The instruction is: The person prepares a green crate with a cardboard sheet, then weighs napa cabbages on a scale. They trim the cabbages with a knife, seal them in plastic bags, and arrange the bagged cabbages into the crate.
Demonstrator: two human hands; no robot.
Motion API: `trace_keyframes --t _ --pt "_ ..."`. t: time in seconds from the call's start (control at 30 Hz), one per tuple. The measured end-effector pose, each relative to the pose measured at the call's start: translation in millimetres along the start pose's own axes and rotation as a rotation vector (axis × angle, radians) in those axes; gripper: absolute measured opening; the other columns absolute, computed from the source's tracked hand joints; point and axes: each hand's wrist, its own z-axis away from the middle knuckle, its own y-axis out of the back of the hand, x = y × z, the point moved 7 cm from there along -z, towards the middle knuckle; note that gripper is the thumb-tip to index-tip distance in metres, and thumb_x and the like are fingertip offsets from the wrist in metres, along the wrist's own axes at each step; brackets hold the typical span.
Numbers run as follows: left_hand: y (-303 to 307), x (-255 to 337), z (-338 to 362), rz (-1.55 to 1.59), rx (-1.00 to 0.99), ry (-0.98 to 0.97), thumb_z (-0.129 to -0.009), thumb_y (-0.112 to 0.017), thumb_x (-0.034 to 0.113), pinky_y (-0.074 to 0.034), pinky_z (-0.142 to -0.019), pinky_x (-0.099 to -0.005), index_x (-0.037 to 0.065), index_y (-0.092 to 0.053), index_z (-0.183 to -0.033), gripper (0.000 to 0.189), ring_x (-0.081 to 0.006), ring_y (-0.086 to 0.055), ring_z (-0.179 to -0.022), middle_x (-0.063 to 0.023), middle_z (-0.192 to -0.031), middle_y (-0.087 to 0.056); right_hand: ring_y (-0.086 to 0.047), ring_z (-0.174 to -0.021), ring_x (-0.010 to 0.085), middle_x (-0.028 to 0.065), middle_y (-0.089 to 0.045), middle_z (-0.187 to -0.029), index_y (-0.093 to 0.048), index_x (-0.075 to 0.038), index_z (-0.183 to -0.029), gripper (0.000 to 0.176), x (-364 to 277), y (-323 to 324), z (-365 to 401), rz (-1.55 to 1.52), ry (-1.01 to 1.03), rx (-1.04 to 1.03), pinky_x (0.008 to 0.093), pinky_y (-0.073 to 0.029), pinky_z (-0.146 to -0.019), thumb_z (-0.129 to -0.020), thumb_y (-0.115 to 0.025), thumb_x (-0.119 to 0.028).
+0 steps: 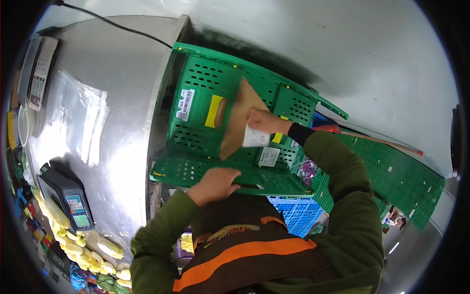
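A green plastic crate (196, 112) with yellow handle parts stands before me, a barcode label (185, 105) on its inner wall. Inside it, a brown piece of cardboard or paper (235, 120) stands tilted. My right hand (259, 120) is closed at the brown piece's right edge, with a white printed paper (255, 137) hanging below the fingers. My left hand (215, 185) rests at the crate's near rim, fingers bent over it; whether it grips the rim is hard to see. Another white label (269, 157) lies low in the crate.
A metal table (117, 49) at left carries clear plastic bags (81, 115), a black scale (68, 198), another scale (43, 73) and pale yellow vegetables (81, 250). Stacked green crates (391, 171) stand at right, a blue crate (298, 213) below.
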Motion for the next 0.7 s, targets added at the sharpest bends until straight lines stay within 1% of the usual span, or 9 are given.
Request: trace_keyframes --t 0.03,0.1,0.17,0.23,0.4,0.5,0.57,0.67,0.7 --pt "0 -7 -13 0.024 -0.094 -0.045 -0.082 -0.072 0.026 -0.052 -0.077 -0.0455 0.006 -0.062 -0.113 0.038 -0.0364 -0.064 -0.091 -0.0153 -0.097 -0.066 -0.062 -0.093 0.0223 0.0133 -0.062 -0.098 -0.055 -0.004 -0.113 0.034 -3 3 2 -0.002 -0.002 0.013 0.034 -0.05 -0.081 -0.085 -0.068 -0.02" --pt "7 -14 -39 0.038 -0.199 -0.093 -0.083 -0.072 0.026 -0.052 -0.077 -0.0467 0.006 -0.062 -0.114 0.039 -0.0383 -0.064 -0.091 -0.0166 -0.098 -0.066 -0.061 -0.102 0.0322 0.0179 -0.06 -0.107 -0.055 -0.004 -0.115 0.045 30 30 20 -0.146 -0.551 0.492 0.0407 -0.05 -0.086 -0.08 -0.074 -0.024" --pt "8 -30 -59 -0.293 -0.397 0.038 -0.086 -0.066 0.023 -0.049 -0.086 -0.0498 0.009 -0.062 -0.116 0.033 -0.0361 -0.062 -0.105 -0.0121 -0.11 -0.065 -0.06 -0.105 0.0333 0.0186 -0.06 -0.11 -0.055 -0.003 -0.115 0.048 38 30 22 0.013 -0.554 0.607 0.0422 -0.05 -0.086 -0.078 -0.076 -0.026" --pt "3 -51 -70 -0.539 -0.417 -0.058 -0.087 -0.063 0.02 -0.045 -0.094 -0.0524 0.01 -0.062 -0.119 0.033 -0.0347 -0.055 -0.116 -0.01 -0.118 -0.063 -0.06 -0.1 0.0346 0.0169 -0.057 -0.109 -0.059 -0.006 -0.105 0.052 45 29 23 0.196 -0.554 0.786 0.0434 -0.051 -0.081 -0.069 -0.083 -0.034" --pt "-13 -70 -74 -1.001 -0.374 -0.189 -0.088 -0.059 0.018 -0.027 -0.112 -0.0601 0.014 -0.067 -0.12 0.033 -0.0305 -0.033 -0.139 -0.0036 -0.137 -0.051 -0.066 -0.087 0.0322 0.016 -0.066 -0.091 -0.062 -0.003 -0.096 0.059 61 43 15 0.174 -0.702 0.607 0.0423 -0.052 -0.073 -0.058 -0.087 -0.039" --pt "-26 -70 -67 -1.135 -0.455 -0.258 -0.087 -0.057 0.016 -0.023 -0.117 -0.0576 0.011 -0.062 -0.127 0.041 -0.0329 -0.032 -0.141 -0.0057 -0.138 -0.05 -0.068 -0.087 0.0358 0.0176 -0.07 -0.094 -0.068 -0.002 -0.099 0.049 39 46 14 0.053 -0.537 0.494 0.0425 -0.054 -0.075 -0.071 -0.078 -0.041" --pt "-23 -65 -63 -1.15 -0.249 -0.344 -0.087 -0.058 0.017 -0.021 -0.118 -0.0583 0.011 -0.065 -0.123 0.037 -0.0328 -0.03 -0.142 -0.0047 -0.135 -0.051 -0.068 -0.082 0.0366 0.0187 -0.07 -0.094 -0.069 -0.001 -0.098 0.05 23 42 16 -0.051 -0.46 0.369 0.0415 -0.053 -0.071 -0.07 -0.079 -0.041" --pt "-22 -63 -61 -1.137 -0.338 -0.314 -0.086 -0.058 0.017 -0.019 -0.119 -0.0582 0.011 -0.067 -0.118 0.034 -0.0319 -0.029 -0.142 -0.0046 -0.127 -0.055 -0.068 -0.078 0.0364 0.0202 -0.07 -0.092 -0.069 0.002 -0.099 0.058 54 43 30 -0.071 -0.492 0.475 0.0411 -0.053 -0.07 -0.069 -0.081 -0.046" --pt "-24 -61 -65 -1.146 -0.339 -0.312 -0.085 -0.059 0.018 -0.018 -0.119 -0.058 0.011 -0.071 -0.109 0.028 -0.0312 -0.032 -0.139 -0.0038 -0.117 -0.058 -0.069 -0.074 0.0272 0.0165 -0.071 -0.09 -0.069 0.003 -0.104 0.053 60 41 52 -0.092 -0.412 0.749 0.036 -0.054 -0.066 -0.073 -0.082 -0.038"
